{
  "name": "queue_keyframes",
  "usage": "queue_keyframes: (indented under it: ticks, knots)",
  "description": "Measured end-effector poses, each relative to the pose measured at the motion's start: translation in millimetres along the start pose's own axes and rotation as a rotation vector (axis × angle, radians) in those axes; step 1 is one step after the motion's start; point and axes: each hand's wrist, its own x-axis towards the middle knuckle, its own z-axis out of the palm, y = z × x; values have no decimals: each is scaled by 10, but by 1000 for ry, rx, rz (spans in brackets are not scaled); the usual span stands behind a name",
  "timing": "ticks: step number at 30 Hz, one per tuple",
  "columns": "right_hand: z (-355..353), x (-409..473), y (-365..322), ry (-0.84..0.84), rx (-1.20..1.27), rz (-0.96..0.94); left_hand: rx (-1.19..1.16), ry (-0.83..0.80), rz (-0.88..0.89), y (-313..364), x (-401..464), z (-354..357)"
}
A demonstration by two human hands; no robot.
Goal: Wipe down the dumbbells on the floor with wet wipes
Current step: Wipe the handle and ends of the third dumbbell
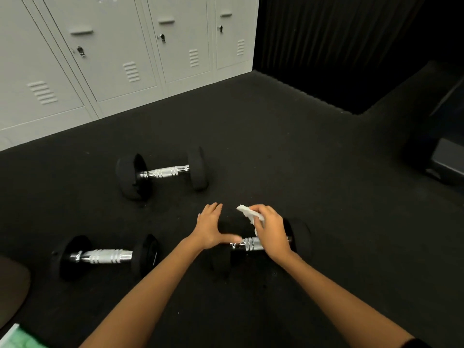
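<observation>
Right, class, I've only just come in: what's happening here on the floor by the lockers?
A person is cleaning dumbbells on a dark floor. The right hand grips a crumpled white wipe just above the chrome handle of the nearest dumbbell, while the left hand rests open on that dumbbell's left end. Two other dumbbells lie untouched to the left, in front of the grey lockers.

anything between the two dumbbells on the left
Nothing: in the head view only bare black floor separates the far dumbbell from the near-left dumbbell.
</observation>
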Motion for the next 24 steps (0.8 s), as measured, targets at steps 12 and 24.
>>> queue_keyframes:
  ticks: [12, 24]
  knots:
    - [246, -594, 426, -342, -595, -319, 302, -204, -59, -97, -3, 87]
    - [262, -610, 508, -416, -772, -673, 340, -194, -59, -30, -58, 56]
